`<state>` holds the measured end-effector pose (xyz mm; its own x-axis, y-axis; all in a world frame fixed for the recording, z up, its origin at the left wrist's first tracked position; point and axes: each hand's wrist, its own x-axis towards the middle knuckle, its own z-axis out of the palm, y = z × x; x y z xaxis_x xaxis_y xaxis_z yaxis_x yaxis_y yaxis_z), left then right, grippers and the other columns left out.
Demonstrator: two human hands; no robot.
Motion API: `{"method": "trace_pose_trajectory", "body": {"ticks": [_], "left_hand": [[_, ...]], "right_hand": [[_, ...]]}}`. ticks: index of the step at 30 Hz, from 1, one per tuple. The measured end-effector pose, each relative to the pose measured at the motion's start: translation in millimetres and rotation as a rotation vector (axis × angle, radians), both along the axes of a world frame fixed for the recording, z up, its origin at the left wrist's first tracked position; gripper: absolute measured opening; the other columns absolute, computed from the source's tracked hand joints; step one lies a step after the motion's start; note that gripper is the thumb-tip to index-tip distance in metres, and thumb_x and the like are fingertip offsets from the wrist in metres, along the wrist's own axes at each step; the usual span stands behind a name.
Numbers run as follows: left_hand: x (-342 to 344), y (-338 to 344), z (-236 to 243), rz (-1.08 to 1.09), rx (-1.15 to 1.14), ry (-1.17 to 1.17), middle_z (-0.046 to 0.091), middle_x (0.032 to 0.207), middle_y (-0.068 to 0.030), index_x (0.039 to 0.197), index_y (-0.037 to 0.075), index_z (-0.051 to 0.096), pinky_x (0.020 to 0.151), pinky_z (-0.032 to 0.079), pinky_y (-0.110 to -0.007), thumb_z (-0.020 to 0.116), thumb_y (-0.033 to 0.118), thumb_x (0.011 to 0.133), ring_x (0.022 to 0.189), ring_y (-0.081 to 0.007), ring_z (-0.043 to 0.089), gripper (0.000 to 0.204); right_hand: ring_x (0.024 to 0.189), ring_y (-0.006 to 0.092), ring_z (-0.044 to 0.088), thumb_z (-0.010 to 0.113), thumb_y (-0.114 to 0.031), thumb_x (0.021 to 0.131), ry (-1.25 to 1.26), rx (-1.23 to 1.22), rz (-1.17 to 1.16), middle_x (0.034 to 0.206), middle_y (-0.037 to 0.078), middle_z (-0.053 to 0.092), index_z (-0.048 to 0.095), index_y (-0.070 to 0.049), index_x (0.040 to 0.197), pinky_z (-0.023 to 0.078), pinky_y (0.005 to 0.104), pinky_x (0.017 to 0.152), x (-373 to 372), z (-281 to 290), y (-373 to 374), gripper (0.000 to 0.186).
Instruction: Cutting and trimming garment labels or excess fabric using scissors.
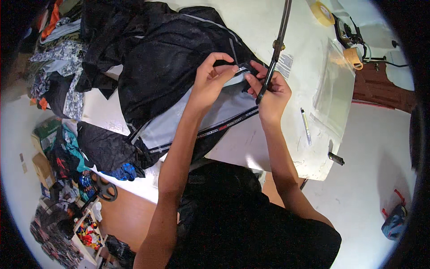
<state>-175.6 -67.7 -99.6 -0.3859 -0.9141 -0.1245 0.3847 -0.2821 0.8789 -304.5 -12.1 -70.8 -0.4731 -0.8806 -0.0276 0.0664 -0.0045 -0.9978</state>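
Observation:
A black garment with a pale grey lining and a printed tape along its lining's edges lies spread on the white table. My left hand pinches the taped edge near its upper end, thumb on the tape. Just to its right, my right hand holds the dark end of the same edge between thumb and fingers. A long black metal bar with a brass-coloured joint runs down from the top across my right hand and the fabric, hiding part of the fingers.
A heap of mixed clothing is at the left, more garments below it. At the right are tape rolls, a clamp fixture, a clear plastic sheet, a pen and a small black object.

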Motion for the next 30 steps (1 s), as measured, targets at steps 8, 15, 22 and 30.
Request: {"method": "trace_pose_trajectory", "body": {"ticks": [8, 15, 22, 30], "left_hand": [[3, 4, -1, 0.005, 0.016, 0.051, 0.064, 0.086, -0.0067, 0.103, 0.004, 0.050, 0.068, 0.044, -0.022, 0.057, 0.003, 0.086, 0.077, -0.0090, 0.058, 0.018], [1, 10, 5, 0.039, 0.013, 0.085, 0.064, 0.086, -0.0075, 0.103, 0.004, 0.051, 0.069, 0.044, -0.022, 0.056, 0.002, 0.086, 0.078, -0.0094, 0.058, 0.017], [1, 12, 5, 0.040, 0.039, 0.093, 0.065, 0.084, -0.0076, 0.100, 0.003, 0.051, 0.068, 0.044, -0.021, 0.059, 0.001, 0.085, 0.077, -0.0088, 0.058, 0.017], [6, 13, 7, 0.037, 0.054, 0.106, 0.064, 0.082, -0.0057, 0.100, 0.003, 0.051, 0.068, 0.043, -0.021, 0.058, 0.000, 0.085, 0.077, -0.0076, 0.057, 0.017]], "right_hand": [[0.063, 0.0069, 0.056, 0.072, 0.003, 0.071, 0.088, -0.056, -0.096, 0.098, 0.016, 0.065, 0.053, 0.000, 0.076, 0.047, 0.0203, 0.052, 15, -2, -1, 0.020], [0.065, 0.0074, 0.057, 0.073, 0.004, 0.070, 0.179, -0.169, -0.158, 0.092, 0.015, 0.065, 0.047, -0.002, 0.075, 0.046, 0.0193, 0.055, 15, -9, 3, 0.027], [0.057, 0.0072, 0.056, 0.072, 0.002, 0.073, 0.118, -0.196, -0.155, 0.089, 0.015, 0.066, 0.047, -0.002, 0.074, 0.044, 0.0195, 0.046, 19, -3, 4, 0.025], [0.048, 0.0060, 0.052, 0.069, -0.001, 0.077, 0.158, -0.135, -0.160, 0.084, 0.014, 0.066, 0.047, -0.004, 0.072, 0.039, 0.0187, 0.040, 17, -1, 0, 0.023]]}}
